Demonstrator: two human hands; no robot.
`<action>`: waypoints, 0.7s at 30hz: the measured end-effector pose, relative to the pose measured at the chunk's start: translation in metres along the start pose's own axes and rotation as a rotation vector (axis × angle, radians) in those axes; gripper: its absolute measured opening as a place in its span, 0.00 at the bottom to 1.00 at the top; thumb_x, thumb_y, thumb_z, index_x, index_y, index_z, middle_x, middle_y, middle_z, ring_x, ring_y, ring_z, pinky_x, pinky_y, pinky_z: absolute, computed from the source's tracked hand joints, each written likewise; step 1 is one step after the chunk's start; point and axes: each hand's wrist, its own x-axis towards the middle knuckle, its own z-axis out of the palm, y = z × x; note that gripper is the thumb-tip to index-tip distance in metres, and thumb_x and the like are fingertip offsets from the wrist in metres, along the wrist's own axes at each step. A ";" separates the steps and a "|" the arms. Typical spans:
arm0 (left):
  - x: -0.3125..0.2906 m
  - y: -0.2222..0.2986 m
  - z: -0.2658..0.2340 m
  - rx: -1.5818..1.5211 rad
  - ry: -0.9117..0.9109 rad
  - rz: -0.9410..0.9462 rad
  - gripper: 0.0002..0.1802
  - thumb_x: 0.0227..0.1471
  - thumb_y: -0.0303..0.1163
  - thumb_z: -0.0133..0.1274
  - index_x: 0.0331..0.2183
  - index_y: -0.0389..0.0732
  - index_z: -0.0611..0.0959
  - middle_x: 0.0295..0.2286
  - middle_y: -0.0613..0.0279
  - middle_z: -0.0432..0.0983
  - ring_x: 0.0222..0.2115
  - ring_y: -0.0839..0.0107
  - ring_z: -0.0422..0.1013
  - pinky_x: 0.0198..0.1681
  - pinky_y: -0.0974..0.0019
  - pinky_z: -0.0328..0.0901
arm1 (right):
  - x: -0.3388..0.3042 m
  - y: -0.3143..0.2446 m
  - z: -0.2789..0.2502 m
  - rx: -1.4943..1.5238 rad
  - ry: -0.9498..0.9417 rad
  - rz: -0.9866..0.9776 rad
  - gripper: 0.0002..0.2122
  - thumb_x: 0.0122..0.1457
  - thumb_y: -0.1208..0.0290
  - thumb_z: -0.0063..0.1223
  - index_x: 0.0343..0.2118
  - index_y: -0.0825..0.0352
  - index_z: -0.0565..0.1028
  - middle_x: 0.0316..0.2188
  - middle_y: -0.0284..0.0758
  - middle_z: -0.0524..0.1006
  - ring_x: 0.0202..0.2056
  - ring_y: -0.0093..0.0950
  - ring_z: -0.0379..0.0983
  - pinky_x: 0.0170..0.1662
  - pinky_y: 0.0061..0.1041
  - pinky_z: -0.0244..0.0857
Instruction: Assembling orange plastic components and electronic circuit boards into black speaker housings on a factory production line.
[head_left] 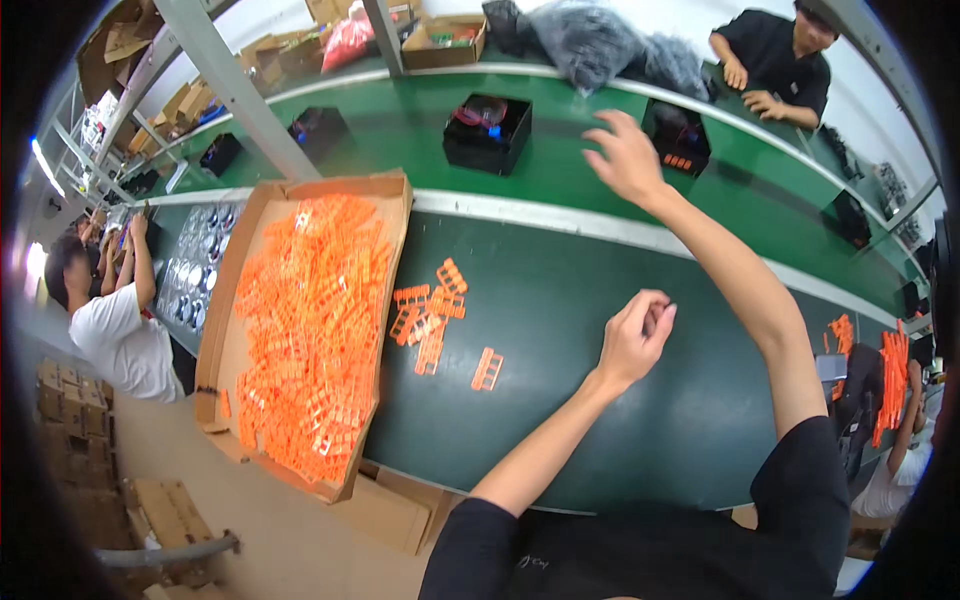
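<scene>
My right hand (628, 160) reaches over the green conveyor belt, fingers apart and holding nothing. Just right of it sits a black open-topped box (677, 138) with a row of orange pieces along its near side. My left hand (636, 336) is above the dark green worktable (620, 440), its fingers curled together; what they hold, if anything, is hidden. On the table to its left lies a single flat orange plastic frame (487, 369) with slots. Beyond that, a small loose pile of the same orange frames (430, 312) rests beside a large cardboard tray (392, 270).
Orange frames (315, 340) heap up inside the tray. Another black box (487, 134) with wires stands on the belt (590, 180). A metal post (235, 85) rises behind the tray. A person in black (775, 65) works across the belt; one in white (125, 330) is at the left.
</scene>
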 end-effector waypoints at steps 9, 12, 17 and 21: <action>-0.031 0.062 -0.087 0.724 0.219 -0.098 0.05 0.49 0.30 0.59 0.28 0.41 0.80 0.18 0.63 0.73 0.13 0.72 0.66 0.17 0.68 0.61 | 0.049 -0.059 0.132 -0.162 0.001 -0.020 0.11 0.46 0.65 0.61 0.32 0.65 0.79 0.55 0.46 0.67 0.62 0.39 0.55 0.53 0.49 0.58; -0.064 0.060 -0.146 1.103 0.209 -0.265 0.18 0.46 0.31 0.63 0.40 0.37 0.79 0.37 0.53 0.71 0.41 0.55 0.66 0.44 0.58 0.63 | 0.040 -0.057 0.136 -0.020 0.259 -0.083 0.10 0.39 0.68 0.64 0.24 0.68 0.78 0.55 0.50 0.66 0.61 0.46 0.53 0.57 0.48 0.51; -0.079 0.054 -0.161 1.239 0.251 -0.294 0.21 0.50 0.38 0.60 0.44 0.39 0.77 0.40 0.53 0.68 0.40 0.56 0.64 0.44 0.55 0.59 | -0.022 -0.075 0.033 0.180 0.114 -0.091 0.06 0.44 0.69 0.61 0.26 0.64 0.78 0.59 0.41 0.64 0.61 0.40 0.56 0.57 0.44 0.54; -0.075 0.050 -0.159 1.043 0.209 -0.314 0.11 0.50 0.29 0.57 0.38 0.39 0.78 0.33 0.54 0.72 0.38 0.55 0.67 0.43 0.56 0.61 | -0.110 -0.096 -0.062 0.291 -0.090 -0.020 0.08 0.39 0.75 0.65 0.23 0.63 0.77 0.61 0.40 0.62 0.62 0.44 0.55 0.59 0.42 0.54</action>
